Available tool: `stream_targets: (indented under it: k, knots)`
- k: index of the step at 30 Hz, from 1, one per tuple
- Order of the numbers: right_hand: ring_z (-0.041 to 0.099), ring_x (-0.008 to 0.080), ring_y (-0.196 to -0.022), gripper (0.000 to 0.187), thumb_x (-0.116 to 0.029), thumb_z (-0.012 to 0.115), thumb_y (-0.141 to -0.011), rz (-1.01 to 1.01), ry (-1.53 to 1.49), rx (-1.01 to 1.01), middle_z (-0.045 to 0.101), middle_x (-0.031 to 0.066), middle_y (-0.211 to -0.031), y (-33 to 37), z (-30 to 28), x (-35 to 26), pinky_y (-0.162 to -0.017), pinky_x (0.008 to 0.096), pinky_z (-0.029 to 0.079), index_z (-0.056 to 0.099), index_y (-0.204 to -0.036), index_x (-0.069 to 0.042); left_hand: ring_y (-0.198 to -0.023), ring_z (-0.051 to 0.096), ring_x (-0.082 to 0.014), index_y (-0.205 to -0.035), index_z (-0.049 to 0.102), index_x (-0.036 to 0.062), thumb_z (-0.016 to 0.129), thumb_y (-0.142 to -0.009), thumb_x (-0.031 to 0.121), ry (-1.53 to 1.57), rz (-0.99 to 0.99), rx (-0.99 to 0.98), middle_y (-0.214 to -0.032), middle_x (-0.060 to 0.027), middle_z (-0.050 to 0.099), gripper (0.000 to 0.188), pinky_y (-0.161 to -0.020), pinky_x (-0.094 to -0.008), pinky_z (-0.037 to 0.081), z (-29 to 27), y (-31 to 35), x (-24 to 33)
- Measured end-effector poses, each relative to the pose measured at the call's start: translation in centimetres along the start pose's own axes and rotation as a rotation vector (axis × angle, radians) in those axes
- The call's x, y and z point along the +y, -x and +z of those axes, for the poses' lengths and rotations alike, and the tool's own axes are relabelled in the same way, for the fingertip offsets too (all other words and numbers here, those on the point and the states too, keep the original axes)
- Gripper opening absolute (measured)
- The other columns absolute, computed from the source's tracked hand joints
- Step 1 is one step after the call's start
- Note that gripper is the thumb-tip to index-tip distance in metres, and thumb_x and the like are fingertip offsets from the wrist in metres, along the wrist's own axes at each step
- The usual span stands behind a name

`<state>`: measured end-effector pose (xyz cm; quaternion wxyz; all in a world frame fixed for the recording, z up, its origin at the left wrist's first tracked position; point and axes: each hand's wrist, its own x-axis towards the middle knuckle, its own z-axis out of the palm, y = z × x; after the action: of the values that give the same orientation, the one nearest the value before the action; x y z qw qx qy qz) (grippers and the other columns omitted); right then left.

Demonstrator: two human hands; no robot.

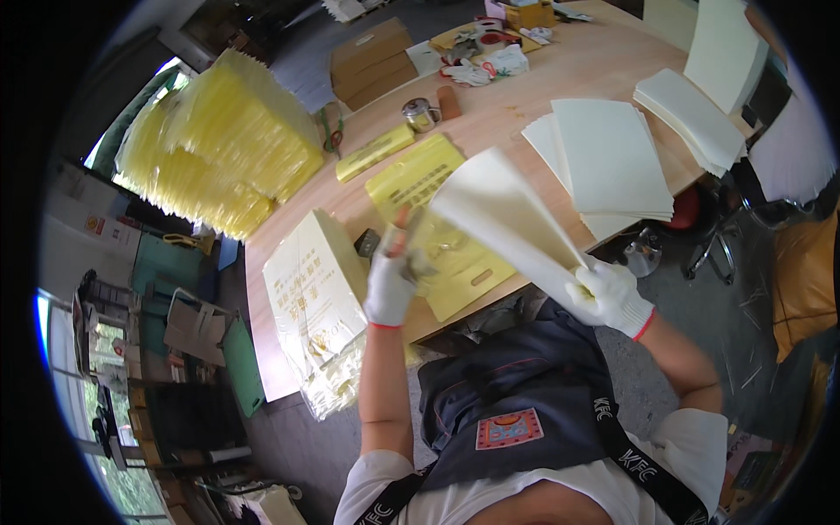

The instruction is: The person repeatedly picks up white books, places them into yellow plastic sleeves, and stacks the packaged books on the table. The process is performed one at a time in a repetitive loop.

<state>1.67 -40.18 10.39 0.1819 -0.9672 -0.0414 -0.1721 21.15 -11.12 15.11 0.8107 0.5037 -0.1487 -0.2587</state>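
Observation:
My right hand (612, 297), in a white glove with a red cuff, grips the near end of a cream paper sheet (499, 206). The sheet bends in a curve over the table, its far end raised above a flat yellow plastic bag (468, 282) with a cut-out handle. My left hand (391, 284), gloved the same way with bare fingertips, is over the bag's left side. Its fingers are smeared by motion, so whether they hold anything is unclear. Just left of that hand stands a white printed package (315, 284), a loose stack of clear wrapping at its near end.
A tall stack of yellow plastic bags (223, 131) stands at the table's far left. Beyond my hands are a folded yellow bag (376, 152), a metal mug (420, 114) and scissors (332, 136). Cream sheets (608, 157) lie right; another person (796, 131) handles sheets there.

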Motion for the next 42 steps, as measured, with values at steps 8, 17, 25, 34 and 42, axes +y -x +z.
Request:
stream_targets:
  k: [8, 17, 25, 34, 42]
  knots:
    - [0.064, 0.0312, -0.076, 0.019, -0.032, 0.059, -0.085, -0.293, 0.091, -0.34, 0.063, 0.0116, -0.085, -5.5, 1.7, -3.0, -0.062, 0.0441, 0.05, 0.063, -0.085, -0.013, -0.072, 0.06, -0.0145, -0.148, 0.034, 0.0088, 0.059, -0.088, 0.011, -0.983, 0.066, -0.506, -0.086, -0.0051, 0.067, 0.066, -0.07, -0.0297, 0.05, 4.5, 6.2, -2.1]
    - [0.064, 0.0304, -0.094, 0.039, -0.039, 0.064, -0.085, 0.283, -0.885, -0.364, 0.068, 0.0132, -0.103, -5.1, 13.0, -0.9, -0.085, 0.0379, 0.049, 0.066, -0.107, -0.006, -0.063, 0.064, -0.0238, -0.105, 0.066, 0.0075, 0.052, -0.07, -0.01, -1.151, 0.553, -0.188, -0.081, -0.0093, 0.068, 0.041, -0.056, -0.033, 0.052, 2.9, 8.8, -12.0]
    - [0.058, 0.0332, -0.104, 0.036, -0.033, 0.067, -0.08, -0.144, -0.259, -0.119, 0.064, 0.0118, -0.107, -4.9, 16.6, -4.3, -0.09, 0.0436, 0.045, 0.064, -0.106, -0.007, -0.082, 0.067, -0.0272, -0.11, 0.062, 0.0092, 0.052, -0.077, -0.005, -0.999, 0.295, -0.316, -0.091, -0.0109, 0.068, 0.038, -0.073, -0.0353, 0.053, 10.6, 4.3, -9.5]
    - [0.061, 0.0306, -0.094, 0.047, -0.034, 0.065, -0.08, 0.039, 0.114, 0.137, 0.063, 0.0136, -0.101, 1.0, 11.8, -4.9, -0.079, 0.0437, 0.046, 0.056, -0.117, -0.007, -0.071, 0.064, -0.0274, -0.09, 0.061, 0.0101, 0.066, -0.077, 0.003, -1.197, 0.403, -0.115, -0.081, -0.0083, 0.066, 0.015, -0.063, -0.0375, 0.051, 3.0, 11.2, -17.1]
    - [0.064, 0.0279, -0.063, 0.026, -0.034, 0.057, -0.084, 0.084, 0.28, -0.307, 0.064, 0.0102, -0.068, 2.9, 11.7, -4.1, -0.059, 0.0442, 0.049, 0.056, -0.094, -0.009, -0.072, 0.058, -0.0209, -0.088, 0.056, 0.0073, 0.061, -0.085, 0.004, -1.191, 0.226, 0.633, -0.081, -0.0059, 0.059, 0.006, -0.064, -0.0362, 0.047, -8.1, 17.8, -19.0]
